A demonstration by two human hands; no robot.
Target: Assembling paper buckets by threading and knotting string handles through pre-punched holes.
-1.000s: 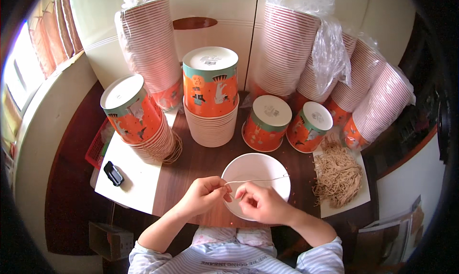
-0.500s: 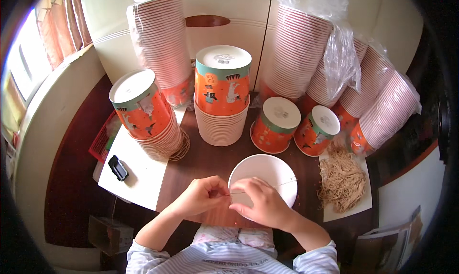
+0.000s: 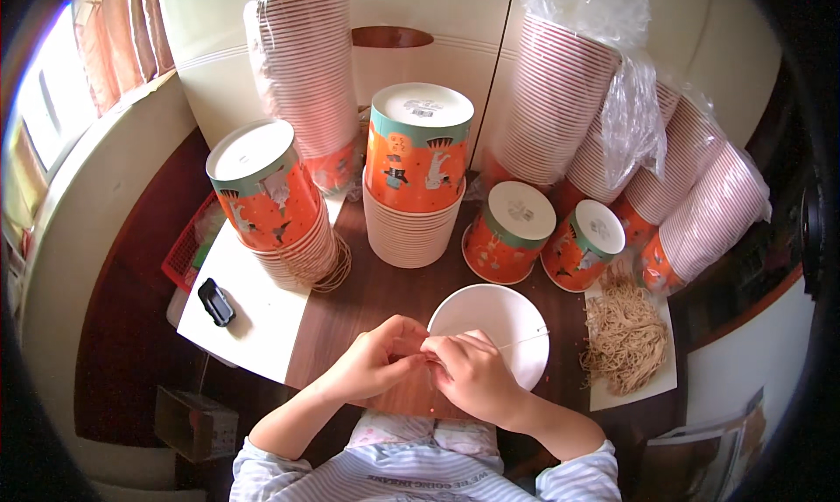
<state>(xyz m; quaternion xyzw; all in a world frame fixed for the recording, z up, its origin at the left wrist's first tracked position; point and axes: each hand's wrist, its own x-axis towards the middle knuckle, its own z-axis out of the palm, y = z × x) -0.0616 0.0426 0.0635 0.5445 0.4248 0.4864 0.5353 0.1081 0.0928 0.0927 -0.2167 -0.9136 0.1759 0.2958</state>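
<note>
While the two bare hands meet over the near edge of the table, a thin pale cord [image 3: 523,339] runs straight from the right side of a round, white, open-topped bucket [image 3: 477,308] toward the right hand [image 3: 475,378]. The cord crosses above the bucket's mouth and goes out of sight at that hand, which covers part of the rim on the near left. The left hand [image 3: 378,359] is just beside the bucket, its fingers curled and its thumb bent toward the forefinger. The right hand is curled too, its fingertips bunched against those of the left; the fingers hide the cord's near end, so I cannot tell whether either hand is closed on it.

Beyond the bucket, on the dark brown wooden table [image 3: 346,296], two upside-down orange paper buckets with green bands, a larger one [image 3: 509,232] and a smaller one [image 3: 584,245], stand side by side. To their left rises an upright nested stack of orange-and-white paper buckets [image 3: 416,178]; farther left, a tilted orange nested stack [image 3: 276,200] has loops of tan twine [image 3: 334,273] hanging at its lower end. A loose tan heap of twine [image 3: 626,334] lies on a white sheet at the right. A small black plastic holder [image 3: 216,302] rests on a white board [image 3: 258,336] at the left. Tall plastic-wrapped stacks [image 3: 560,99] stand behind.
</note>
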